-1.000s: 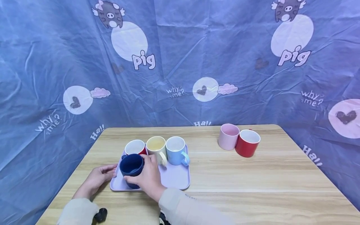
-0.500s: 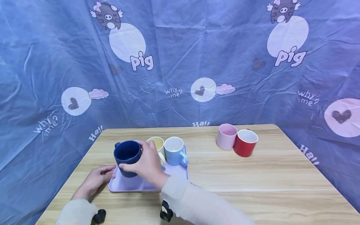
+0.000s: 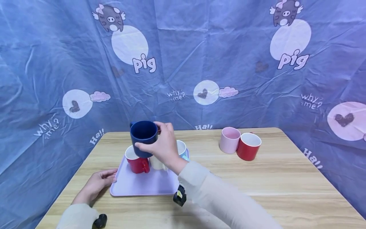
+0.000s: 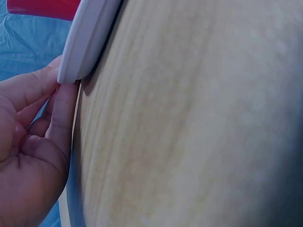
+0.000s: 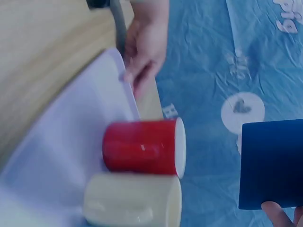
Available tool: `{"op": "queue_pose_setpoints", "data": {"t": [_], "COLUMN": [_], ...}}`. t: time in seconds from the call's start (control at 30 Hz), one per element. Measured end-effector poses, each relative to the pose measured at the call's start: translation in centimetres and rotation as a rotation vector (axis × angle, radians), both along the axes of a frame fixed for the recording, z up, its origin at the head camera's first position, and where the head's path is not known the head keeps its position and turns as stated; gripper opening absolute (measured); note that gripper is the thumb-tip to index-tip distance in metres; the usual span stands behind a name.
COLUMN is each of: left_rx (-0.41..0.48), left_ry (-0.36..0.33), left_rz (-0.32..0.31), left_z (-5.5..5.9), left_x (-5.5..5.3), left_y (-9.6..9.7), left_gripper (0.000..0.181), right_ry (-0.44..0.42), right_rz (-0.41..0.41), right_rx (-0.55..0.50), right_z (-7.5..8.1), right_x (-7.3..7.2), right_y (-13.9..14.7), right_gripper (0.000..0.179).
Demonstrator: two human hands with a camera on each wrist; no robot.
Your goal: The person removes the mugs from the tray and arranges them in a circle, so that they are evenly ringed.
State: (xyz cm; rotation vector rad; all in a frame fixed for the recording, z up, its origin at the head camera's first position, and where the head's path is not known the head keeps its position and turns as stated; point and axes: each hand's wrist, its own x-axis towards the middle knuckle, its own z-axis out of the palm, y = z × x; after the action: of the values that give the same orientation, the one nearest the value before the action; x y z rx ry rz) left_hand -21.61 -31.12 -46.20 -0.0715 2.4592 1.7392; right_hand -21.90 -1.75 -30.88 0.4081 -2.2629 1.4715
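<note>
My right hand [image 3: 165, 143] grips a dark blue mug [image 3: 143, 140] by its side, thumb in front, and holds it up over the back of the tray. The mug is upright, its handle facing away to the left. A lilac tray [image 3: 137, 187] lies on the table. On its back row stand a red mug [image 3: 135, 163] with a white inside, a cream mug [image 3: 156, 163] and a light blue mug [image 3: 182, 148]; my right hand partly hides the last two. At the tray's left edge, my left hand [image 3: 98, 184] pinches the rim [image 4: 85, 42].
A pink mug [image 3: 230, 141] and another red mug [image 3: 248, 148] stand side by side at the back right of the wooden table [image 3: 257, 190]. Blue patterned cloth [image 3: 171, 63] hangs behind the table and along its sides.
My right hand has lifted the dark blue mug off the tray's front left, up and back, then to the right. The red mug behind it has come into view. My left hand stays at the tray.
</note>
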Motion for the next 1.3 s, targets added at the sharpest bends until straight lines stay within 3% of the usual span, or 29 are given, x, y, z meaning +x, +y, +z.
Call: {"op": "queue_pose_setpoints", "data": {"t": [0.27,0.67,1.03,1.3], "left_rx": [0.001,0.008,0.019,0.021], "left_ry": [-0.006,-0.005,-0.001,0.0], "left_rz": [0.005,0.004,-0.009,-0.005], "left_z": [0.0,0.0,0.0,-0.2], "left_x": [-0.1,0.1,0.0,-0.1], "left_y": [0.0,0.1,0.1,0.1], "left_gripper": [0.05,0.051,0.051,0.051], "right_ry": [0.061,0.037,0.015,-0.014], "right_rz": [-0.085,-0.194,-0.298,-0.329], "right_rx": [0.015,0.041,0.07,0.073], "right_z": [1.1,0.8,-1.0,-3.4], "right_x": [-1.7,-3.2,-4.0,-4.2], "right_y": [3.7,8.9,12.8,15.0], "right_gripper": [0.078,0.078,0.083,0.08]}}
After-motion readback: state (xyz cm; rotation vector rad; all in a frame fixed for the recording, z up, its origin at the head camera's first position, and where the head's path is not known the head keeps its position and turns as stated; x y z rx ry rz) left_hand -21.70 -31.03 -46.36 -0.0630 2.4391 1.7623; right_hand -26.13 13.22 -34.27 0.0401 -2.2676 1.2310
